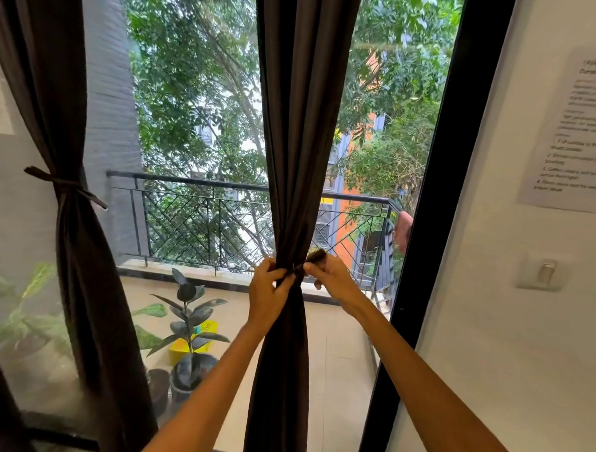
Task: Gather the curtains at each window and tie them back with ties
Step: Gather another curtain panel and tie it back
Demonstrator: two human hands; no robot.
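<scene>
I am pinching the tie (314, 259) with both hands: left hand (266, 286) fingers curled on the gathered curtain (294, 157), right hand (328, 273) holding the loose end just beside. If my pinch is slipping, the knot may be loosening and the folds spreading.

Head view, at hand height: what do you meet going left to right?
Tied curtain → rubber plant → left hand → middle curtain → right hand pinching the tie → black window frame → wall hook.
</scene>
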